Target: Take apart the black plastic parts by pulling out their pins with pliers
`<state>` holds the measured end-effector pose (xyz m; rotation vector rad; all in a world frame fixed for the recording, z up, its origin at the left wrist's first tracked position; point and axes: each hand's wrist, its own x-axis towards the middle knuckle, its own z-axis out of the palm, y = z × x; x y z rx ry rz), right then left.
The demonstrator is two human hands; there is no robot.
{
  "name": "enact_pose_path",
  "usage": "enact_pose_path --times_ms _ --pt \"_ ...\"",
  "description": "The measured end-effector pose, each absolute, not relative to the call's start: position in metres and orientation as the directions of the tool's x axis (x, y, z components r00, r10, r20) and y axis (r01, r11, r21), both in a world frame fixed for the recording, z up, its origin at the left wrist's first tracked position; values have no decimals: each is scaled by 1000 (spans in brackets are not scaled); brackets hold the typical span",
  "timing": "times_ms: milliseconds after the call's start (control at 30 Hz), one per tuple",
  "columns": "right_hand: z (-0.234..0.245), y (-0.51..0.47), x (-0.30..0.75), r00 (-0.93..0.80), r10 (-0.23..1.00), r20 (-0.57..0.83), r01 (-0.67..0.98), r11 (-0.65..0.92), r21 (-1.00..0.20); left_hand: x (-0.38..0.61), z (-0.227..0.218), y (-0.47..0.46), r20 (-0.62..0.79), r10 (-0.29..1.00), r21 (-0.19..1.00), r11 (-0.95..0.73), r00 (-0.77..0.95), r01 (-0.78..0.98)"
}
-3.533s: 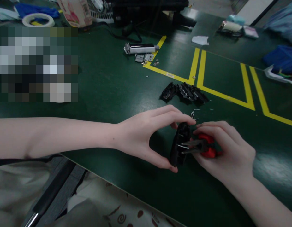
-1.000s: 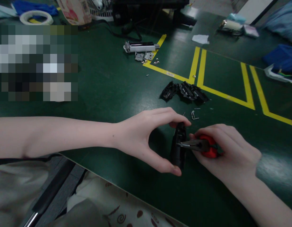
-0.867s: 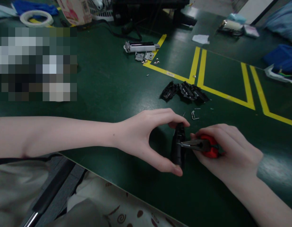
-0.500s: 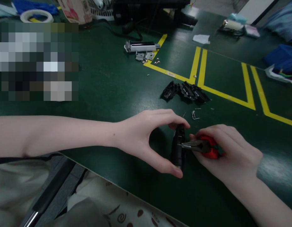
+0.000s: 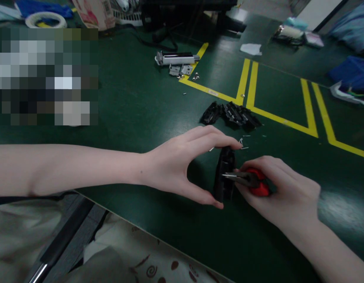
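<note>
My left hand [image 5: 182, 165] pinches a black plastic part [image 5: 224, 173] between thumb and fingertips, standing it on end on the green table [image 5: 134, 106]. My right hand [image 5: 279, 192] is closed around red-handled pliers [image 5: 249, 181]. The pliers' metal jaws touch the right side of the black part near its middle. A few small metal pins [image 5: 243, 142] lie on the table just behind my left fingertips.
A heap of similar black parts [image 5: 230, 114] lies behind my hands. Farther back are a silver and black bar [image 5: 176, 59], small metal plates [image 5: 180, 70] and screws. Yellow tape lines [image 5: 246, 82] cross the table. A tape roll [image 5: 46, 19] sits far left.
The black part has turned a little in my left hand and my left fingers have lifted higher over its top. My right hand with the pliers has shifted slightly up and left.
</note>
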<state>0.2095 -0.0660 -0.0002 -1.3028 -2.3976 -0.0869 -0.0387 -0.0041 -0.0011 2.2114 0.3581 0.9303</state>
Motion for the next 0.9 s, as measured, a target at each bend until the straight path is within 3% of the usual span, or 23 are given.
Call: enact_pose_path --times_ms 300,667,900 --pt "1 -65 207 -472 800 371 827 548 -129 -39 0 -4 481 497 761 -646 722 -61" --pt "1 -66 210 -509 770 385 822 567 -46 -39 6 -4 278 544 882 -472 792 15" --pt "-1 -63 209 -504 768 395 824 565 -45 -38 2 -5 345 554 847 -532 757 4"
